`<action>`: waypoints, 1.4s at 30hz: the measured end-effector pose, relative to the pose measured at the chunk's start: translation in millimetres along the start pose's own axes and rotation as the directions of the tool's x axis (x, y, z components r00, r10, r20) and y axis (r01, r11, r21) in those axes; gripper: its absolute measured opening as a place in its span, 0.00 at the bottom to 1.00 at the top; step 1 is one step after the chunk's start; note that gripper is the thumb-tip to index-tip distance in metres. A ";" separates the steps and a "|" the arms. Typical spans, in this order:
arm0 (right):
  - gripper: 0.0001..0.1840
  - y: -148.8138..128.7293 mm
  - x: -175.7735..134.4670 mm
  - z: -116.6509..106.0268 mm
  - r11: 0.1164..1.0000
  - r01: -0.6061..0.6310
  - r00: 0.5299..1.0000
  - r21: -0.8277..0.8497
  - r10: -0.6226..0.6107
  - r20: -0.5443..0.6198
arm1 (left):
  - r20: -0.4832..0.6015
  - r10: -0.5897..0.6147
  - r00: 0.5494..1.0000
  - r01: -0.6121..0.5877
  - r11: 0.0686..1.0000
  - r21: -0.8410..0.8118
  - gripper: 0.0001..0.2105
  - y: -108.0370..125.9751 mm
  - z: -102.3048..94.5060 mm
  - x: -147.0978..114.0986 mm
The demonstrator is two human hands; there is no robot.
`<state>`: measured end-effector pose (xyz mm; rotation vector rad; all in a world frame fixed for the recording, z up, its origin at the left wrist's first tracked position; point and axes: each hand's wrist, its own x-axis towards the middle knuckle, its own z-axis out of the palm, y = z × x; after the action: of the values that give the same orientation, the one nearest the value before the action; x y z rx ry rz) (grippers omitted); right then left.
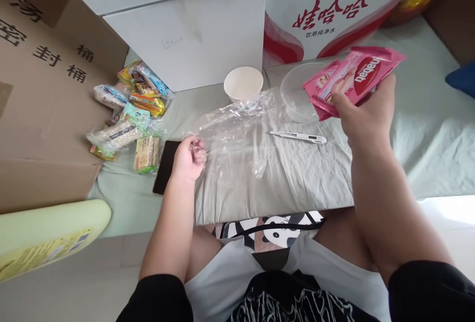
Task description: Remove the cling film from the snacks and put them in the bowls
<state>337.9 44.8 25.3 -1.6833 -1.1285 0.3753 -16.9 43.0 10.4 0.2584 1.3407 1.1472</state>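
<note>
My left hand [190,158] is closed on one end of a clear plastic bag [237,136], which stretches to the right across the cloth. In my right hand [369,109] are pink wafer packets [354,79], more than one, held above a clear round plastic bowl [293,97]. Below the bowl a white utility knife [299,137] lies on the cloth. A white paper bowl [243,84] stands behind the plastic bag. Beside my left hand lies a dark phone [166,163], partly covered by the hand.
Several wrapped snacks [137,109] are heaped at the left, against a brown cardboard box [55,74]. White boxes [215,40] and a red-printed carton [334,20] form a wall at the back. A yellow-green bottle-like container [55,233] is at lower left. Wrinkled cloth [297,178] covers the surface.
</note>
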 end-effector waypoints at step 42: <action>0.15 6.9 -110.0 27.2 0.745 0.632 0.648 -0.215 -0.355 0.674 | 0.802 0.354 0.481 -0.833 -0.102 0.544 0.18 -80.7 -12.0 -48.7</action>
<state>266.2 -29.8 -21.3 -1.5424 -2.2559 0.3017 22.0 -37.6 -21.6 2.2390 1.3249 0.6903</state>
